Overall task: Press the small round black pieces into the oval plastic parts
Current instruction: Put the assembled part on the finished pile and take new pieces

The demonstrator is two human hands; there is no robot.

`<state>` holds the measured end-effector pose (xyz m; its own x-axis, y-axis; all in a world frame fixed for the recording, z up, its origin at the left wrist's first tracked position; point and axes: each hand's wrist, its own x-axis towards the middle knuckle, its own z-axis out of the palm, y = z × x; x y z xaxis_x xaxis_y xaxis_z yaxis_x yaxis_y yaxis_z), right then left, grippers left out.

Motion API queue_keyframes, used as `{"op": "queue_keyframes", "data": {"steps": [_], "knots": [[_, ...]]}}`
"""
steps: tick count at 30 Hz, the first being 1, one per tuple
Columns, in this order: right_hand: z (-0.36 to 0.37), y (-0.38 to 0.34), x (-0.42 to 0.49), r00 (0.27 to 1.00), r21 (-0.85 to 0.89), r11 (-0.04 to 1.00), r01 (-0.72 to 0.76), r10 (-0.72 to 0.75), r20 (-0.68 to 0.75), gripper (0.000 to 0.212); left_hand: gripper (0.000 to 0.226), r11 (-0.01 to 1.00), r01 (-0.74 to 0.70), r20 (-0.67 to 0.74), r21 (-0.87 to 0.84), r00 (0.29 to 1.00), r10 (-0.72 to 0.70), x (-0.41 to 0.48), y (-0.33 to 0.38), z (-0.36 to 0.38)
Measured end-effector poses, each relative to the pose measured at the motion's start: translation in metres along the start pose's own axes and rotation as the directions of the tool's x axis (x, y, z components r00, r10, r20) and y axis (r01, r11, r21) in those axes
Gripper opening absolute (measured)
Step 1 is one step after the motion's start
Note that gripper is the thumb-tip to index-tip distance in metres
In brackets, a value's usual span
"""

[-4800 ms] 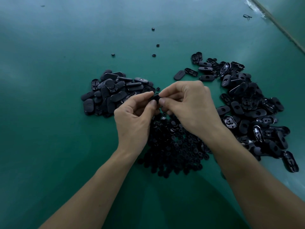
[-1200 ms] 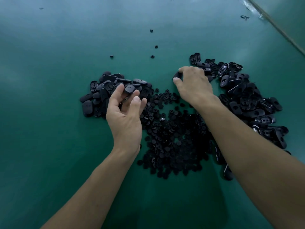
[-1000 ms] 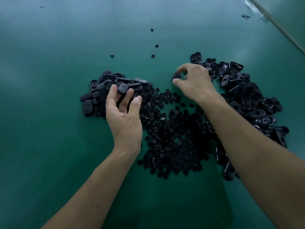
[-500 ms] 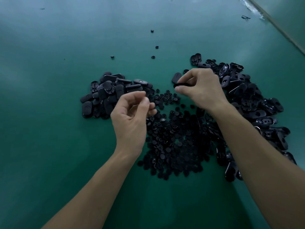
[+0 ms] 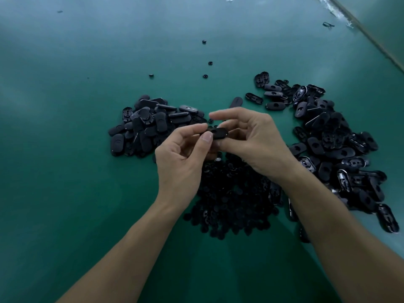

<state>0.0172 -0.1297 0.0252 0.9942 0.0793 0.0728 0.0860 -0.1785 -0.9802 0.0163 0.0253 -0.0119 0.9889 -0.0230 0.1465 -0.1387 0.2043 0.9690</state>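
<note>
Step in hand: fitting. 1 oval plastic part (image 5: 219,132) held above the table (image 5: 65,171). The left hand (image 5: 181,158) pinches its left end and the right hand (image 5: 255,142) grips its right end. No round piece can be made out at the pinch. The pile of small round black pieces (image 5: 231,193) lies beneath. Next move, judged: firm, square thumb pressure.

Reference: round-piece heap (image 5: 231,193). Left of it, bare counter (image 5: 65,171), open passage. Far-left, oval-part pile (image 5: 148,127) obstructs. Right, larger oval-part spread (image 5: 338,149) abuts it. Beyond, open counter, four stray pieces (image 5: 205,76). Above its far edge, left hand (image 5: 181,158) and right hand (image 5: 255,141), gripping one oval part (image 5: 217,133), block access.
</note>
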Motion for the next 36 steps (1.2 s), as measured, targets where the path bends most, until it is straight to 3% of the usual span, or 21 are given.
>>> {"op": "queue_keyframes", "data": {"steps": [4,7,10,20,25,29,31,33,36], "knots": [[-0.007,0.004,-0.002,0.993,-0.015,0.993,-0.116,0.116,0.03,0.039,0.017,1.0,0.009,-0.062,-0.01,0.998,-0.01,0.002,-0.003,-0.001],[-0.006,0.003,-0.004,0.994,-0.033,0.995,-0.09,0.091,0.053,0.02,0.016,1.0,0.001,-0.064,0.005,0.998,-0.001,0.003,-0.003,-0.002],[-0.002,0.004,-0.003,0.996,-0.038,0.996,-0.081,0.079,-0.044,0.003,0.012,1.0,-0.001,-0.045,0.006,0.999,0.001,0.002,-0.003,-0.001],[0.003,0.005,0.002,0.983,-0.017,0.999,-0.027,0.023,-0.184,0.004,0.007,0.999,0.002,-0.035,0.038,0.999,-0.001,0.001,-0.003,-0.002],[0.003,-0.001,0.005,0.993,-0.055,0.998,0.024,-0.03,-0.118,0.014,0.027,0.994,-0.006,0.033,0.109,0.999,0.002,0.0,-0.002,-0.001],[0.001,-0.006,0.009,0.995,-0.063,0.998,0.031,-0.037,-0.093,0.021,0.015,0.998,-0.002,0.05,0.062,0.999,-0.002,0.0,-0.001,0.0],[-0.004,-0.003,0.012,0.986,-0.174,0.985,-0.017,-0.013,-0.164,0.019,0.006,1.0,-0.007,0.051,0.029,0.999,0.005,0.0,0.0,0.001],[-0.009,0.001,0.013,0.978,-0.397,0.913,-0.088,0.004,-0.206,0.018,0.009,0.999,-0.038,0.036,0.036,0.999,0.036,0.0,0.0,0.001],[-0.008,0.007,0.011,0.983,-0.578,0.804,-0.142,0.045,-0.179,0.018,0.014,0.992,-0.091,-0.005,0.086,0.996,0.092,0.001,-0.002,-0.001]]}}
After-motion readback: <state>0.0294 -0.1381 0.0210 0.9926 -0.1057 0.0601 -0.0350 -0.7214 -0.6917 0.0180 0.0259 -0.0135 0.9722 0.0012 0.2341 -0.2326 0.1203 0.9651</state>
